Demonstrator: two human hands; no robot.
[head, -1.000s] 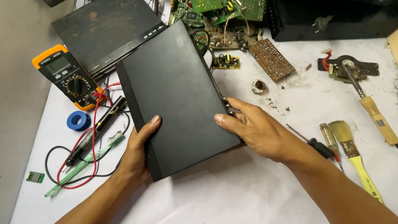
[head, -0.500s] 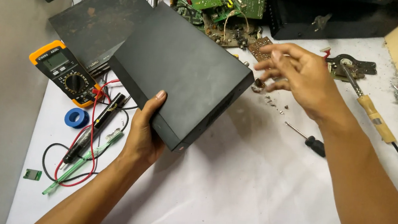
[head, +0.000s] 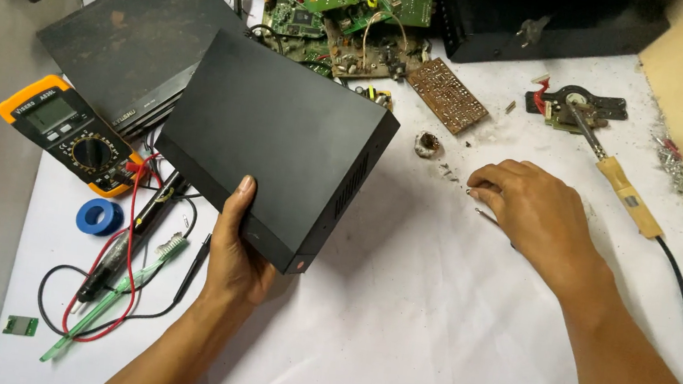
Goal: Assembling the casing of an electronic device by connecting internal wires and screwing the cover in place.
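Both hands are seen over a white-covered counter [head: 427, 341]. The left hand [head: 237, 250] is closed around the near edge of a black box-shaped casing [head: 278, 145], with the thumb laid flat on its top face and the fingers hidden beneath. The casing is held tilted, its near corner lifted off the counter, and its vented side wall is turned toward the right hand. The left forearm comes up from the bottom edge of the view, bent slightly inward at the wrist.

The right hand [head: 534, 214] is placed well apart from the casing, to its right, with the palm turned down and the fingers curled loosely toward the counter. Its fingertips are brought together over small dark bits scattered on the white surface; whether anything is pinched between them cannot be told. The right forearm stretches in from the lower right corner.

A second flat black panel [head: 130, 40] lies behind the casing. Circuit boards [head: 346, 10] are piled at the far edge. A yellow multimeter [head: 67, 132] rests left of the casing, and a soldering iron [head: 621, 179] lies just beyond the right hand.
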